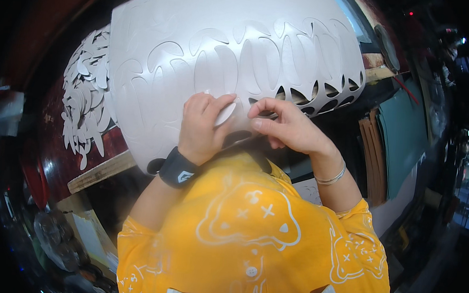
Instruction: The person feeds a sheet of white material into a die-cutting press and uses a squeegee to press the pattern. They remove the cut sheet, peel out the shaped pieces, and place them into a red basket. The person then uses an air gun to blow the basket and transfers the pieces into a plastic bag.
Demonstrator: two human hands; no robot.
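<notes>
A large pale grey sheet (157, 105), die-cut with rows of long oval and curved shapes, lies in front of me and bends down over the near edge. My left hand (204, 121), with a black wristband, rests over its near part. Between the thumb and fingers it grips a small pale oval cut-out (225, 114). Just to the right, my right hand (284, 125), wearing bangles, hovers by the sheet's near edge. Its thumb and index finger are curved with a small gap, and nothing shows between them. Dark holes run along the sheet's near right edge.
A heap of loose pale cut-outs (89, 94) lies on the dark red surface left of the sheet. A wooden edge (100, 171) sticks out at the left front. To the right stand brown boards (373, 154) and green boards (402, 139).
</notes>
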